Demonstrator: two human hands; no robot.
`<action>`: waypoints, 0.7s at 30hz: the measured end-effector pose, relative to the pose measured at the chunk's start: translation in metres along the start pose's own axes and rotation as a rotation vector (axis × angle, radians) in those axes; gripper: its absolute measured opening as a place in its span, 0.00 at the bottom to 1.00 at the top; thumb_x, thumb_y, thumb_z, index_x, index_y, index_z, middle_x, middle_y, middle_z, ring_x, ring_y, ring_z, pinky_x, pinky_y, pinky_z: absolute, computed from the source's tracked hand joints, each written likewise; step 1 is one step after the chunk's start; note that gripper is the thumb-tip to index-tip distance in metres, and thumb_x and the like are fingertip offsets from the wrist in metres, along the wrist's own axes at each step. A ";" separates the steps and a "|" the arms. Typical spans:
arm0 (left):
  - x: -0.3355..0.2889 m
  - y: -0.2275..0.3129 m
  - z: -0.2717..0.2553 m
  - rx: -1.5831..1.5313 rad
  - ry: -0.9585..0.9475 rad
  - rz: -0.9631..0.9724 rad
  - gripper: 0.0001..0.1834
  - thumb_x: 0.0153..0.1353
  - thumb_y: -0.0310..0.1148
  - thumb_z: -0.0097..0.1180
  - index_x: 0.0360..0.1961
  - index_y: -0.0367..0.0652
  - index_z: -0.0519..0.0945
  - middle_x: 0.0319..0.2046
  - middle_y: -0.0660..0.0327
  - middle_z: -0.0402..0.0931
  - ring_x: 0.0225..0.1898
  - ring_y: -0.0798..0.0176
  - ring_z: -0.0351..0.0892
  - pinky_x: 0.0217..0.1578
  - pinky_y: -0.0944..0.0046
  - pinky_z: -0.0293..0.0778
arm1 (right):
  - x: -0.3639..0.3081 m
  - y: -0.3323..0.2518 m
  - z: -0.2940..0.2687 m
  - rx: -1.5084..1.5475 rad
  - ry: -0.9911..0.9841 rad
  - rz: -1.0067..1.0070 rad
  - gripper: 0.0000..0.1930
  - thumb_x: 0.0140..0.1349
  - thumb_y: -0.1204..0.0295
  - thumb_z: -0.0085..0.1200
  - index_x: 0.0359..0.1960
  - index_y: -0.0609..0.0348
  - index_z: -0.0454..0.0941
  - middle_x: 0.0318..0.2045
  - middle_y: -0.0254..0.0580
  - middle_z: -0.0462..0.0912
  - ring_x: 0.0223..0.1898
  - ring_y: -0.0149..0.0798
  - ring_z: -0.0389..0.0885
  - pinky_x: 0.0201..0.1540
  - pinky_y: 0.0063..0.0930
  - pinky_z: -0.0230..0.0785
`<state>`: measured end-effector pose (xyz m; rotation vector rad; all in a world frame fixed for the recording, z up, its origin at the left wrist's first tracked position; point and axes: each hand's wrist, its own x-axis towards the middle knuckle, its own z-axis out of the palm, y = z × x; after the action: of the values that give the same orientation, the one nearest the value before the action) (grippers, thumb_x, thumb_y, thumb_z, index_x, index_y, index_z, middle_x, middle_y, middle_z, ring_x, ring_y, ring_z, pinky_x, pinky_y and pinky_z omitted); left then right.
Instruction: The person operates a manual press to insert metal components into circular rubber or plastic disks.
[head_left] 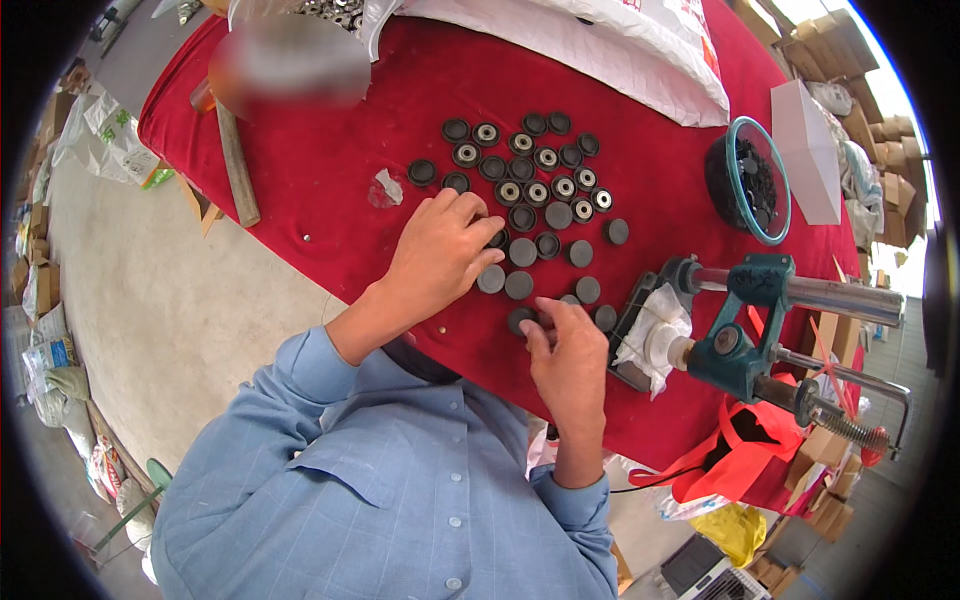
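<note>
Many small black round caps are spread over the red cloth in front of me. Some are cup side up, some lie as flat grey-black discs (521, 252), and several hold a silver ring-shaped metal insert (546, 158). My left hand (435, 250) is at the left edge of the group, fingers bent around a black cap (498, 239) that is partly hidden. Nearer to me, my right hand (572, 360) has its thumb and forefinger at another black cap (520, 320), pinching its right side.
A green hand press (740, 325) with a white-wrapped head stands at right. Beyond it are a clear-rimmed bowl of black parts (748, 180) and a white box (805, 150). A white sack (600, 60) lies at the back; a wooden-handled hammer (237, 165) lies at left.
</note>
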<state>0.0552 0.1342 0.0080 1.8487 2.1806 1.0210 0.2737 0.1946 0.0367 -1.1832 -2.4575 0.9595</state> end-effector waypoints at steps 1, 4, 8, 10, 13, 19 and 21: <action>0.001 -0.002 0.003 0.025 -0.045 0.026 0.19 0.56 0.31 0.75 0.49 0.40 0.87 0.45 0.58 0.80 0.47 0.51 0.77 0.49 0.51 0.75 | 0.003 -0.003 -0.004 0.008 0.027 -0.008 0.13 0.66 0.77 0.65 0.51 0.63 0.83 0.40 0.55 0.84 0.40 0.59 0.86 0.42 0.48 0.80; 0.003 -0.005 0.006 0.016 -0.075 0.022 0.18 0.55 0.31 0.75 0.47 0.40 0.87 0.46 0.58 0.79 0.48 0.51 0.76 0.50 0.51 0.74 | 0.029 -0.009 -0.014 -0.120 0.240 -0.117 0.12 0.67 0.74 0.65 0.50 0.63 0.84 0.40 0.53 0.83 0.38 0.59 0.85 0.41 0.48 0.79; 0.005 -0.009 0.007 -0.032 -0.058 0.006 0.17 0.54 0.29 0.75 0.45 0.41 0.86 0.44 0.59 0.80 0.47 0.51 0.76 0.49 0.50 0.74 | 0.059 0.001 0.004 -0.285 0.295 -0.168 0.12 0.66 0.70 0.66 0.49 0.59 0.85 0.40 0.45 0.80 0.41 0.51 0.83 0.43 0.45 0.77; 0.008 -0.009 0.005 -0.100 -0.045 0.004 0.17 0.54 0.26 0.75 0.44 0.40 0.85 0.40 0.59 0.80 0.42 0.54 0.79 0.44 0.54 0.76 | 0.065 0.008 0.013 -0.345 0.294 -0.164 0.12 0.64 0.70 0.68 0.48 0.57 0.86 0.41 0.43 0.80 0.44 0.48 0.81 0.46 0.44 0.74; 0.011 -0.017 0.008 -0.354 0.016 -0.102 0.16 0.55 0.24 0.75 0.44 0.39 0.85 0.35 0.58 0.80 0.34 0.57 0.80 0.35 0.59 0.77 | 0.067 0.010 0.018 -0.361 0.299 -0.187 0.14 0.61 0.70 0.70 0.48 0.56 0.85 0.42 0.43 0.79 0.45 0.49 0.80 0.48 0.45 0.72; 0.038 -0.027 0.012 -0.274 0.188 -0.080 0.13 0.58 0.24 0.72 0.45 0.40 0.87 0.36 0.56 0.81 0.34 0.51 0.85 0.34 0.54 0.81 | 0.067 0.005 0.018 -0.286 0.277 -0.234 0.15 0.60 0.73 0.70 0.47 0.58 0.81 0.41 0.42 0.80 0.44 0.48 0.81 0.46 0.44 0.73; 0.043 -0.033 0.023 -0.242 0.199 -0.028 0.14 0.58 0.23 0.71 0.46 0.41 0.87 0.36 0.56 0.82 0.35 0.51 0.86 0.35 0.53 0.82 | 0.067 0.006 0.016 0.061 0.213 -0.057 0.14 0.61 0.78 0.69 0.47 0.60 0.81 0.39 0.44 0.80 0.36 0.46 0.84 0.39 0.39 0.77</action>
<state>0.0278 0.1818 -0.0134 1.6684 2.0649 1.4461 0.2271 0.2412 0.0163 -1.1260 -2.2661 0.8399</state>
